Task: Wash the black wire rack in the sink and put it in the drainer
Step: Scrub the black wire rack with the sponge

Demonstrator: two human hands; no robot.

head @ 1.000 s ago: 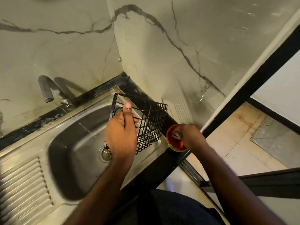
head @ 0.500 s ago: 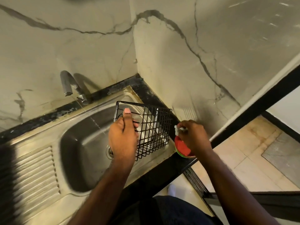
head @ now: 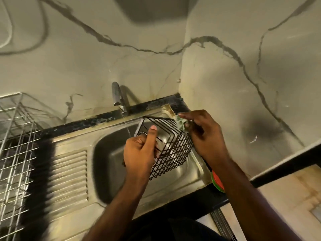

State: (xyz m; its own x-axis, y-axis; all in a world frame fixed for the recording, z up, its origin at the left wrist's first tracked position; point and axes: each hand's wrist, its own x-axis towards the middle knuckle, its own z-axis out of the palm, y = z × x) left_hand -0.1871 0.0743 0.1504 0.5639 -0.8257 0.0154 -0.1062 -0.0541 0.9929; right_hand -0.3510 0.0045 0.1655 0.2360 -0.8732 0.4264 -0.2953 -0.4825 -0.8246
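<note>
The black wire rack (head: 172, 153), a small box-shaped basket, hangs tilted over the steel sink (head: 111, 171). My left hand (head: 140, 150) grips its near-left rim, thumb laid along the wire. My right hand (head: 203, 134) pinches a pale soapy scrubber (head: 181, 123) and presses it against the rack's far right corner. A thin stream of water runs from the tap (head: 118, 96) just left of the rack. The silver wire drainer (head: 15, 145) stands at the far left of the counter.
A red and green tub (head: 218, 181) sits on the black counter edge under my right forearm. A ribbed draining board (head: 69, 178) lies left of the basin. Marble-patterned walls meet in a corner behind the sink.
My right hand left the red tub with the scrubber and came up to the rack's right corner. The view swung left, bringing the drainer into sight.
</note>
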